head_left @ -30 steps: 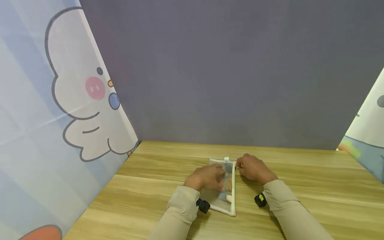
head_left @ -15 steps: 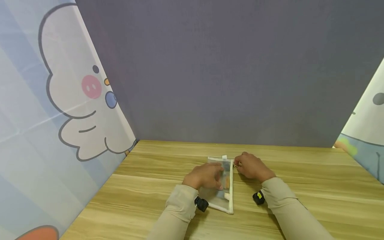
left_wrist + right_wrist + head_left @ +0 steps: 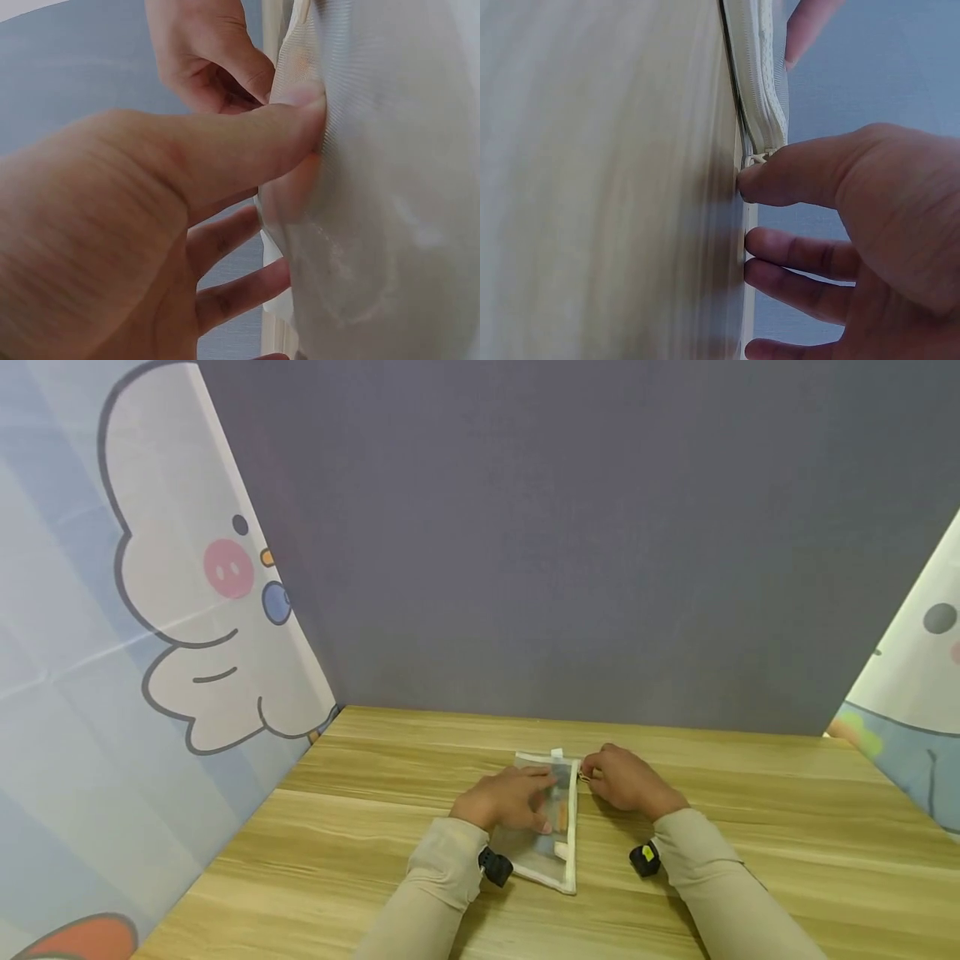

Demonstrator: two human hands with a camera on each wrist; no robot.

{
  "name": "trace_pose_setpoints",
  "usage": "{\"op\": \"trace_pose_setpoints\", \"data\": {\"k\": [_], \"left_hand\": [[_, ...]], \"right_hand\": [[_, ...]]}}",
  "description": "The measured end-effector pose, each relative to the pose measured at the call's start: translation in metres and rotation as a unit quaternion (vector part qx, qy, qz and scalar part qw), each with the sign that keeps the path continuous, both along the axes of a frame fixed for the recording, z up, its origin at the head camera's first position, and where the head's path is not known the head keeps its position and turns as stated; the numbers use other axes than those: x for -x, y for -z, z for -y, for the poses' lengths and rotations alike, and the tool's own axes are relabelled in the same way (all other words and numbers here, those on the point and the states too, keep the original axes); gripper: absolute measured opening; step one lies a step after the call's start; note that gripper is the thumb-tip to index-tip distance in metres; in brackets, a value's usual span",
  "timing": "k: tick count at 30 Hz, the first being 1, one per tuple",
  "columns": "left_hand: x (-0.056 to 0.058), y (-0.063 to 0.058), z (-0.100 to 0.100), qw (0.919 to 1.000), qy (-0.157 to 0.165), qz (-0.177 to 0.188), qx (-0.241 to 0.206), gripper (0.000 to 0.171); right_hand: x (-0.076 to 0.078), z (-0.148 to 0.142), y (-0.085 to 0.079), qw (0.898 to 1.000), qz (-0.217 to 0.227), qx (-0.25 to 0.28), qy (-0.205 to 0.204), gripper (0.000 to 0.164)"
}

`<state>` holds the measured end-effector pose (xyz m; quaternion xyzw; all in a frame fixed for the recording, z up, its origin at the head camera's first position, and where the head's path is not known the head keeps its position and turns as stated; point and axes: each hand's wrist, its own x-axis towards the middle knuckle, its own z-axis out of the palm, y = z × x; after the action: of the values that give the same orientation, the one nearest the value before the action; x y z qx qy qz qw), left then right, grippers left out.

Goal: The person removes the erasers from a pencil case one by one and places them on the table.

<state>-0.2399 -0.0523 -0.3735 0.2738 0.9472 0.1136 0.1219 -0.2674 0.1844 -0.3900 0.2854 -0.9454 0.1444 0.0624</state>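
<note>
Mesh pouch (image 3: 534,862) lies on desk (image 3: 300,852), presumably light, floppy, best held along zipped edge (image 3: 754,67); left hand's (image 3: 504,800) fingers spread over it, right hand's (image 3: 627,781) pinching zipper pull (image 3: 760,158).

A grey panel (image 3: 562,543) rises behind the wooden table (image 3: 360,797) (cartoon sheet (image 3: 112,693) at left).

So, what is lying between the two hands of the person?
Between the left hand and the right hand lies the right part of the translucent pouch, with its white zippered edge; the head view shows this.
</note>
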Motion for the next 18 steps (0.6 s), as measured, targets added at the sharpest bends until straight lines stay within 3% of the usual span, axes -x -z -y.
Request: {"op": "trace_pose_setpoints", "data": {"k": [18], "left_hand": [[0.0005,0.0023,0.0032,0.9995,-0.01,0.009,-0.029,0.077]], "right_hand": [[-0.006,-0.0002,0.0006,1.0,0.027,0.012,-0.008,0.014]]}}
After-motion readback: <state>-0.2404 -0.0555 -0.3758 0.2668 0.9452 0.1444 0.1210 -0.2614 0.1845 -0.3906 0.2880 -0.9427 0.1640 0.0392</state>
